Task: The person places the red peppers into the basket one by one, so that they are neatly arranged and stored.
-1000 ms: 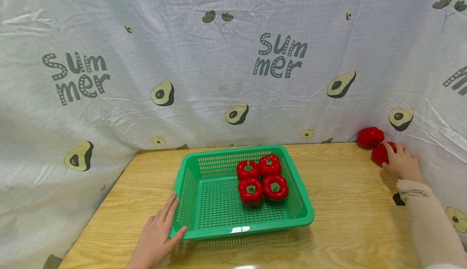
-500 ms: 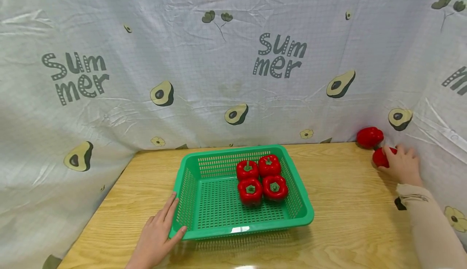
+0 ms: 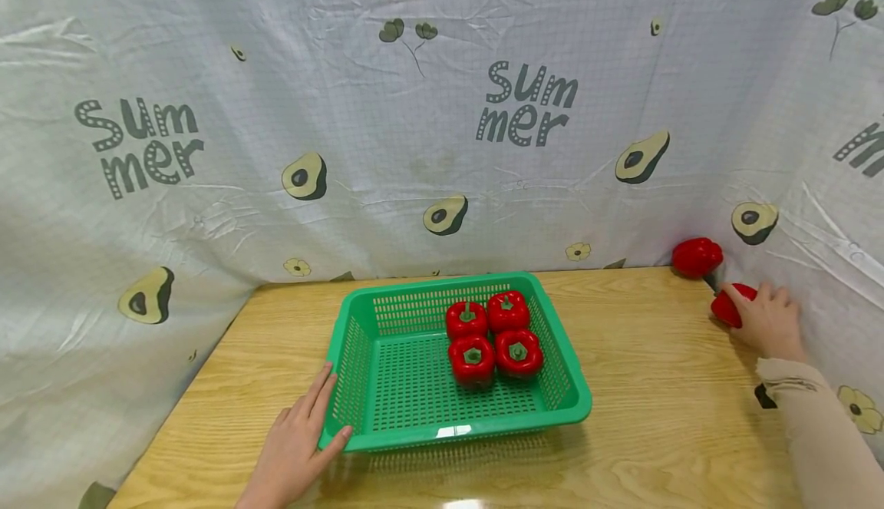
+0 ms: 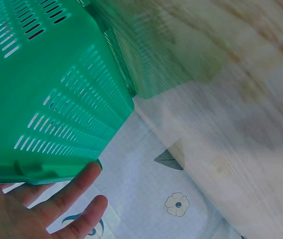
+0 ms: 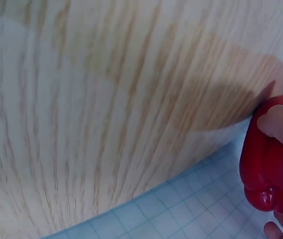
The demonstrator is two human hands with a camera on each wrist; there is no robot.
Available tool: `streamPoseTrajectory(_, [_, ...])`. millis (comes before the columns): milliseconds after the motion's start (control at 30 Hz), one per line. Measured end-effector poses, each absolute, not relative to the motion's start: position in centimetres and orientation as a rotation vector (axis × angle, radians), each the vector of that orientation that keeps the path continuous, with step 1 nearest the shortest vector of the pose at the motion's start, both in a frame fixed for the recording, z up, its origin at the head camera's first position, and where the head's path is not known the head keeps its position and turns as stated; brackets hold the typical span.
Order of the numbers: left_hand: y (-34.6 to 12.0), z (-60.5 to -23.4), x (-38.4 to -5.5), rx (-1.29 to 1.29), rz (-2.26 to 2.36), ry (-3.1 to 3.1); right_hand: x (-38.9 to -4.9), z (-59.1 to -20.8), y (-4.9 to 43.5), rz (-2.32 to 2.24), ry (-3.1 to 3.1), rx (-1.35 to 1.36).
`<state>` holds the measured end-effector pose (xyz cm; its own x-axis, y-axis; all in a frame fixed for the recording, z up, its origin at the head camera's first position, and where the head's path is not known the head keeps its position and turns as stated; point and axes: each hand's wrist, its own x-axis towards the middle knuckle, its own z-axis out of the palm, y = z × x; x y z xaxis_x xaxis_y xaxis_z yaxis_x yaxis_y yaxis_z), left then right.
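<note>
In the head view a green plastic basket [image 3: 400, 438] stands on the wooden table, with several red bell peppers [image 3: 519, 353] grouped in its right half. My left hand [image 3: 295, 441] rests on the basket's near left corner with its fingers straight along the rim; the left wrist view shows these fingers [image 4: 61, 201] at the basket's edge. At the far right my right hand [image 3: 772, 326] holds another red bell pepper [image 3: 729, 306]. In the right wrist view its thumb [image 5: 279, 124] lies across that bell pepper [image 5: 265, 169], with fingertips showing below.
One more red bell pepper [image 3: 697, 257] lies in the far right table corner, just behind the held one. A printed cloth [image 3: 387, 125] hangs along the back and both sides. A small black object [image 3: 765, 396] lies beside the right sleeve.
My right hand has come slightly nearer along the right edge with the bell pepper, opening a gap from the one behind, where a dark stem now shows. The left hand has stayed in place.
</note>
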<state>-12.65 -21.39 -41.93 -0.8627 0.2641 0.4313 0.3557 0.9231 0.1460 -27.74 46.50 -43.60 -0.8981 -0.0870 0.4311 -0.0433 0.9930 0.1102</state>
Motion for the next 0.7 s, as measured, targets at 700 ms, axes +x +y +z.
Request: streamPoseTrajectory(700, [-21.5,-42.0,-12.8,-0.452,-0.315,-2.675,-28.1,-43.6,44.9,-0.145,-2.703,0.162])
